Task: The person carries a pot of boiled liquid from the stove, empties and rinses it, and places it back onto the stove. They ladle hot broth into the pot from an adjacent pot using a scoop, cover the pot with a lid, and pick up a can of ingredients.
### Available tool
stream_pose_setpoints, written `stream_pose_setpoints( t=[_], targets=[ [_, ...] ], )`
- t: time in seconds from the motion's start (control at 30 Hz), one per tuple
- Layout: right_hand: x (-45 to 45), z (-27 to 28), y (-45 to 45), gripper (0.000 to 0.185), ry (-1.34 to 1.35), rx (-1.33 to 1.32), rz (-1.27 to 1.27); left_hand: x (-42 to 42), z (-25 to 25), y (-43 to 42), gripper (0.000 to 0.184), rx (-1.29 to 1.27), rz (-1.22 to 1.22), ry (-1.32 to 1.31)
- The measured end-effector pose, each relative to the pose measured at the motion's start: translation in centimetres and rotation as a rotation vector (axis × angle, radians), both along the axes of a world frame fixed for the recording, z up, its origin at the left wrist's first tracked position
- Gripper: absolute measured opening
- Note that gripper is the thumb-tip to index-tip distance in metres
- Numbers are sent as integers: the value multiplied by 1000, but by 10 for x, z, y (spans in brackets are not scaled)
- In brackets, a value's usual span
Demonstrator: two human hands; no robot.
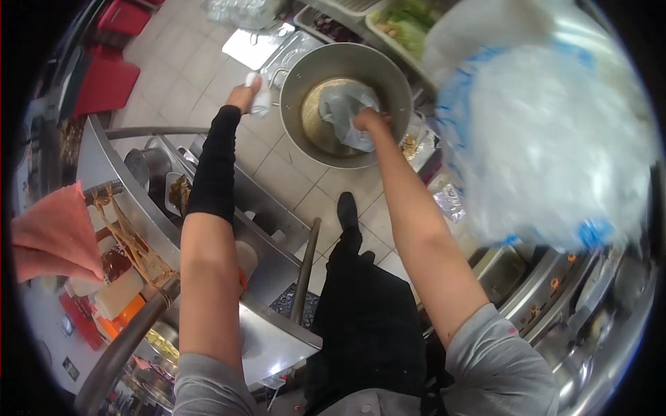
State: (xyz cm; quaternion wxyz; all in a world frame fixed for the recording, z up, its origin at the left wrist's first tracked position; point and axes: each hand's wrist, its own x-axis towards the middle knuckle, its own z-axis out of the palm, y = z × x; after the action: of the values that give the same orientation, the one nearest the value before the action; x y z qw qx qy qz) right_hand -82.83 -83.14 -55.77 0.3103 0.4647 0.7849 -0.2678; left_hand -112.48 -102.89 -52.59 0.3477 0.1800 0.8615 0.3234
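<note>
A large metal stock pot [295,128] stands ahead of me, with a brownish patch on its bottom. My right hand [371,119] reaches into it, its fingers closed on a thin translucent plastic bag [340,107] that hangs inside the pot. My left hand [243,96], below a black sleeve, is closed round a folded white cloth [261,97]. That hand is just left of the pot's side handle [278,76]. Whether the cloth touches the handle, I cannot tell.
A big bag of clear plastic [548,145] fills the upper right. Vegetable tubs [409,31] stand beyond the pot. Steel counters with a rail [310,270] run along my left, where an orange cloth [55,236] hangs. Red chairs [104,80] are far left.
</note>
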Motion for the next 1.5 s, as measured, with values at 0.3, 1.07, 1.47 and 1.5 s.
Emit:
stream_pose_setpoints(
  t=[0.3,1.07,1.47,1.5],
  targets=[
    [94,76,-45,29,775,208,-596,72,4,4,29,390,17,-156],
    [315,93,276,22,960,324,-241,259,120,-53,25,66,-321,480],
    [584,69,9,18,748,386,-931,443,269,-32,25,131,5,52],
    [616,85,-37,20,746,399,-988,457,277,-31,23,168,-8,16]
  ],
)
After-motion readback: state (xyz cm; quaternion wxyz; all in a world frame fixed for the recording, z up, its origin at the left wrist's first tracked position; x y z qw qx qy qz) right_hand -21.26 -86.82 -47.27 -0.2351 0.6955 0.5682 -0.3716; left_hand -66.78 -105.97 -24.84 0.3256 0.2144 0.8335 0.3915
